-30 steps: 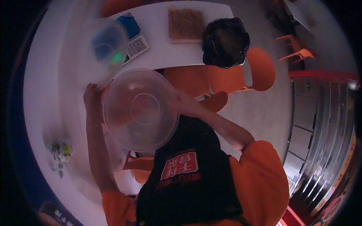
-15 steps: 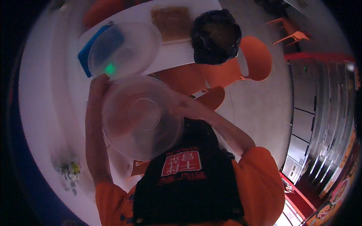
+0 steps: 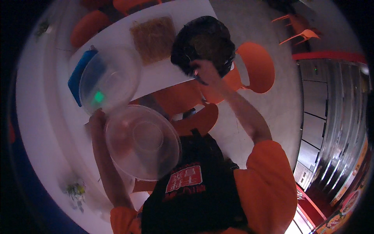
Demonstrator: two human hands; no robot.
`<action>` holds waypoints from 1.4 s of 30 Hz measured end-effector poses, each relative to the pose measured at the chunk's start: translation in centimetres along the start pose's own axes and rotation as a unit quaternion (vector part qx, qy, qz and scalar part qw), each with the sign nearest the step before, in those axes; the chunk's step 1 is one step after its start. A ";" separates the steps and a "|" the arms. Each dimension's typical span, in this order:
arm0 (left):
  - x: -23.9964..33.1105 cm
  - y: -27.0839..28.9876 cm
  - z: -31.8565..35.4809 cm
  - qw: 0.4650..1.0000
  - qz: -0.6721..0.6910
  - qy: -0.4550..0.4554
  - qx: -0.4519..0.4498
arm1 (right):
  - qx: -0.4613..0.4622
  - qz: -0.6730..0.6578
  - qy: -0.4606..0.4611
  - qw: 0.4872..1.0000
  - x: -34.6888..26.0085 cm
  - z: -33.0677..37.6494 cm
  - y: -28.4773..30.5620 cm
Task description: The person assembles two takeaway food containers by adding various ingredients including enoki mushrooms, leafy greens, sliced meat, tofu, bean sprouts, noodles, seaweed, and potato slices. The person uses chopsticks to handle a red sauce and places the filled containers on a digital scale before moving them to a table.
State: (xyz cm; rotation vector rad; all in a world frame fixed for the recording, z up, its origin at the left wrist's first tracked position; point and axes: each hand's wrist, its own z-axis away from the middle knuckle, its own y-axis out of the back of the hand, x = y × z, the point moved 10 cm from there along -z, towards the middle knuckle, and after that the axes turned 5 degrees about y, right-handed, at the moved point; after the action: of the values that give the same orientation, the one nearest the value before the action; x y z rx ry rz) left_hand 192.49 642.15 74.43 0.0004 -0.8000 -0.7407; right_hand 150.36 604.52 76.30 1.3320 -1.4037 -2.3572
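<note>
My left hand (image 3: 98, 119) grips the near rim area of a round translucent plastic bowl (image 3: 150, 134), held tilted in front of my apron; its fingers show blurred through the plastic. Just beyond it, a second translucent bowl (image 3: 120, 72) sits on a blue device (image 3: 75, 81) whose green lit display glows through the plastic. Farther right, my right hand (image 3: 206, 72) reaches to the near edge of a black plastic bag (image 3: 206, 37), fingers closed on its crumpled rim. What lies inside the bag is too dark to make out.
A flat brownish bundle (image 3: 152, 40) lies on the white table (image 3: 159, 84) left of the bag. Orange chairs (image 3: 255, 66) stand along the near and right sides. A white wall runs along the left, with a small plant (image 3: 76, 190) by it.
My right hand has left the bowl and moved out to the black bag's edge. My left hand still holds the bowl. The whole view has shifted, moving the table things left and down.
</note>
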 end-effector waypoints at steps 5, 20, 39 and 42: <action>2.8 -2.7 3.8 0.963 -0.238 -0.103 0.066 | 0.034 -0.164 0.004 0.986 -3.4 3.6 8.9; -1.1 0.2 2.1 0.997 0.054 0.018 0.045 | -0.024 0.247 0.141 0.958 9.7 -12.8 0.9; -0.9 -3.6 8.0 0.990 0.116 0.037 0.064 | 0.079 0.062 -0.047 0.994 20.5 -21.6 -5.6; -1.4 -3.0 8.2 0.993 0.099 0.031 0.048 | 0.218 0.091 0.059 0.970 16.5 -18.3 -2.0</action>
State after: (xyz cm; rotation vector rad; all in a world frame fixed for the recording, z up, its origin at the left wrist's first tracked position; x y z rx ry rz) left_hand 184.71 642.92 78.57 0.0304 -0.7640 -0.5125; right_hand 153.98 585.64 60.78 1.3331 -1.9872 -1.8868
